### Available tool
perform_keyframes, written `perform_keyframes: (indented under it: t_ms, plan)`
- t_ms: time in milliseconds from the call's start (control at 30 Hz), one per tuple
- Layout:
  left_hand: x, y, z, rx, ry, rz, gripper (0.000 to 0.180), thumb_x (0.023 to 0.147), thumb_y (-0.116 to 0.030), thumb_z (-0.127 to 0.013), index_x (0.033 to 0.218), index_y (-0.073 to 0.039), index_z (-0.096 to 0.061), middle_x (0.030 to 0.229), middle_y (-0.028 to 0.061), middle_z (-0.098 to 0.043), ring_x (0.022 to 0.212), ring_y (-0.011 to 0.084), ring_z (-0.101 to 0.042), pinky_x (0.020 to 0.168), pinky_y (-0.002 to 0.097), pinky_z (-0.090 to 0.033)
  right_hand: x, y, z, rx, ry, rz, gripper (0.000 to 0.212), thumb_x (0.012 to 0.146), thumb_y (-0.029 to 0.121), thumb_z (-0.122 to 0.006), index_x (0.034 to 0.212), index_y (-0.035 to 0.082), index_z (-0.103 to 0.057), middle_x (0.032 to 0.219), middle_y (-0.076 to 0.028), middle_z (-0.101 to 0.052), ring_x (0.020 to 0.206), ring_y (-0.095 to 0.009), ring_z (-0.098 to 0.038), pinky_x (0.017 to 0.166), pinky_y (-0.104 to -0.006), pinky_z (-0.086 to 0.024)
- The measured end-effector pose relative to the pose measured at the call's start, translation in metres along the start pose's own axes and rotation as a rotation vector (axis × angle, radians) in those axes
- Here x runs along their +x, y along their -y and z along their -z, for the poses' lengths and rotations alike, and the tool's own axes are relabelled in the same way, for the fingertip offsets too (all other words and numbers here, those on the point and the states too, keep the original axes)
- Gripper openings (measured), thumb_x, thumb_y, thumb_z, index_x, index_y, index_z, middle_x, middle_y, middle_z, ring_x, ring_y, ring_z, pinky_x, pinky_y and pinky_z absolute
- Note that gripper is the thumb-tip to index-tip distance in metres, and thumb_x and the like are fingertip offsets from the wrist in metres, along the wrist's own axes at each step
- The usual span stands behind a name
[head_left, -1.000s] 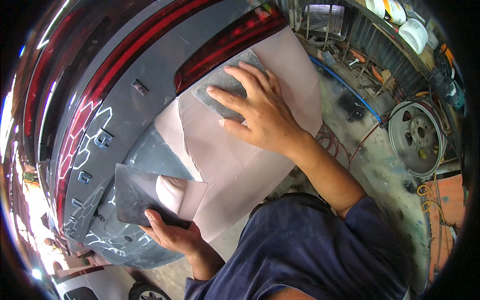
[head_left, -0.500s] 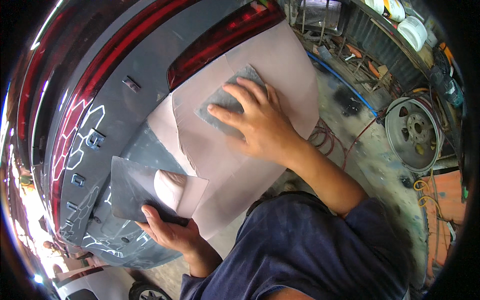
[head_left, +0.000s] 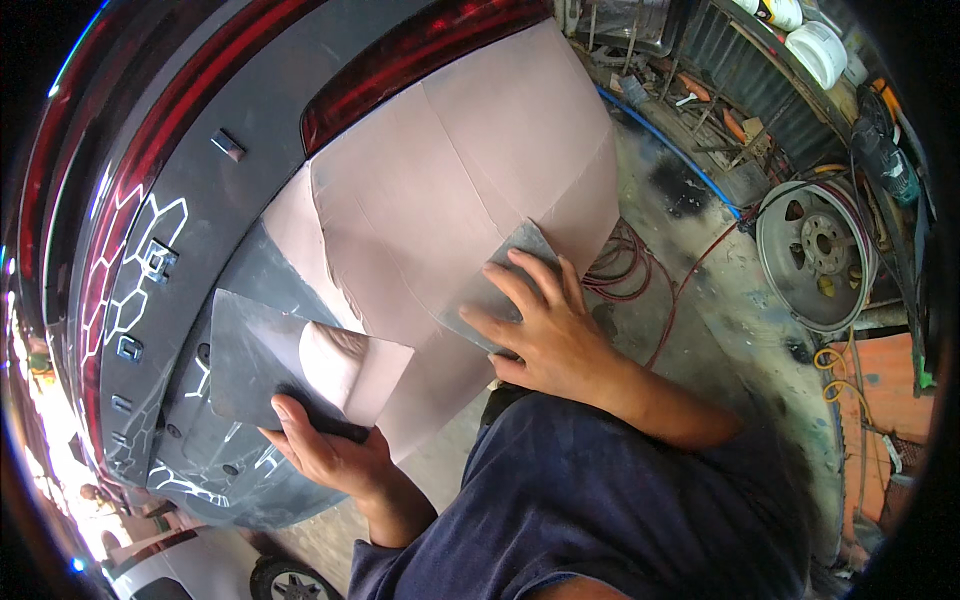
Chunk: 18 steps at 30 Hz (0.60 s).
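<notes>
My left hand (head_left: 335,455) grips the lower edge of a dark flat putty board (head_left: 250,345), its thumb on top. A lump of pale pink body filler (head_left: 330,360) sits on the board's right part. My right hand (head_left: 555,340), fingers spread over it, presses a grey putty spreader (head_left: 485,285) onto the lower right of the car's rear corner panel (head_left: 400,190). Pink filler coats this panel, with thin ridge lines running through it and a ragged raised edge along its left side.
A red tail light (head_left: 410,65) borders the panel above, and the dark tailgate (head_left: 230,200) lies left. On the floor at right are a coiled red hose (head_left: 635,265), a blue hose (head_left: 670,140) and a wheel rim (head_left: 820,250). White buckets (head_left: 815,55) stand at the upper right.
My right hand has drawn the spreader down and slightly right across the panel, leaving smoothed filler with thin lines above it. The left hand with the board has shifted only slightly.
</notes>
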<state>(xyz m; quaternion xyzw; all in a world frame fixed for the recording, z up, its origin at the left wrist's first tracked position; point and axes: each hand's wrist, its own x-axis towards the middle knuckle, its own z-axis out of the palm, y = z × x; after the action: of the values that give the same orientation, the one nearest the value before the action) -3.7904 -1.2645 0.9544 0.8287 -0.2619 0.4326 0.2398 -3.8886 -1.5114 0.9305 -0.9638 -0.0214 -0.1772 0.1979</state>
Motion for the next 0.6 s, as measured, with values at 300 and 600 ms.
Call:
perform_keyframes:
  t_ms: [300,600]
  plan:
    - [0.023,-0.066,-0.006,-1.286,-0.043,1.190,0.051,0.099,-0.026,-0.062,0.139,-0.002,-0.041,0.126,0.0153,-0.058,0.113,0.0269,-0.061,0.099,0.0424,-0.051,-0.028,-0.005,0.036,0.230,-0.026,-0.002,0.060,0.079,0.024,-0.077,0.135,0.015,-0.060,0.145,-0.019,-0.040,0.139,-0.041,-0.034,0.109,-0.0598,-0.032]
    - [0.023,-0.121,-0.025,-1.521,0.350,1.330,0.041,0.097,-0.016,-0.061,0.131,0.000,-0.047,0.116,0.0136,-0.062,0.103,0.0238,-0.064,0.090,0.0382,-0.053,-0.038,-0.005,0.083,0.703,-0.008,0.295,0.063,0.084,0.031,-0.074,0.142,0.013,-0.056,0.152,-0.022,-0.038,0.140,-0.043,-0.038,0.115,-0.0516,-0.033]
